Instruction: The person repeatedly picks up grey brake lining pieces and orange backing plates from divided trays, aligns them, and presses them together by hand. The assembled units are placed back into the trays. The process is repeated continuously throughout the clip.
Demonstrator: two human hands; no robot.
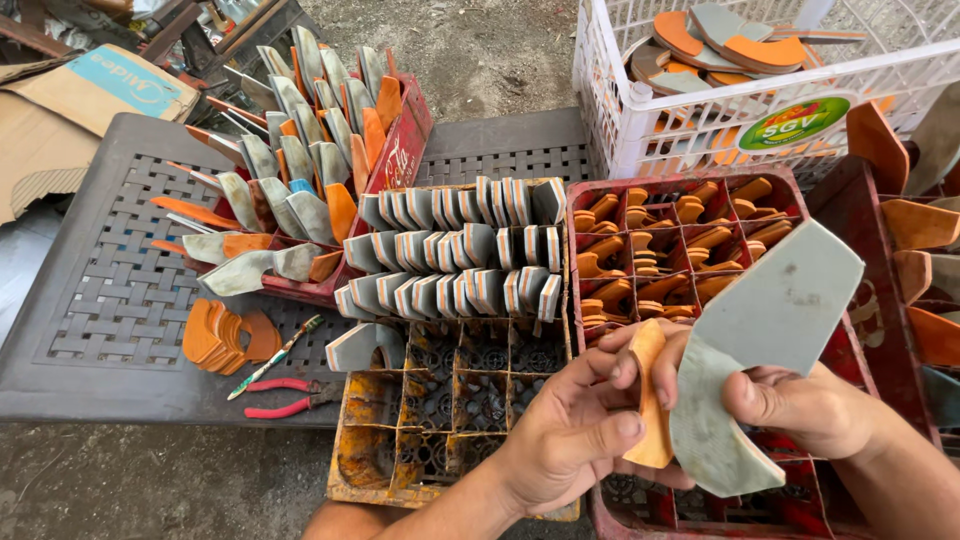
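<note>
My left hand (570, 430) pinches a small orange heel-shaped piece (648, 400) upright. My right hand (800, 405) holds a grey shoe sole (760, 330), curved at its lower end, right against the orange piece. Both hands hover over the near corner of a red compartment crate (720, 185) filled with orange heel pieces. To the left, a yellow compartment crate (440, 410) has rows of grey-and-orange glued pieces (455, 255) standing in its far half; its near cells are bare.
A red crate (405, 140) of upright grey and orange soles sits on a dark woven plastic table (110, 300). A stack of orange pieces (220, 335), red-handled pliers (285, 395) and a thin blade (275, 357) lie there. A white basket (700, 120) of soles stands behind.
</note>
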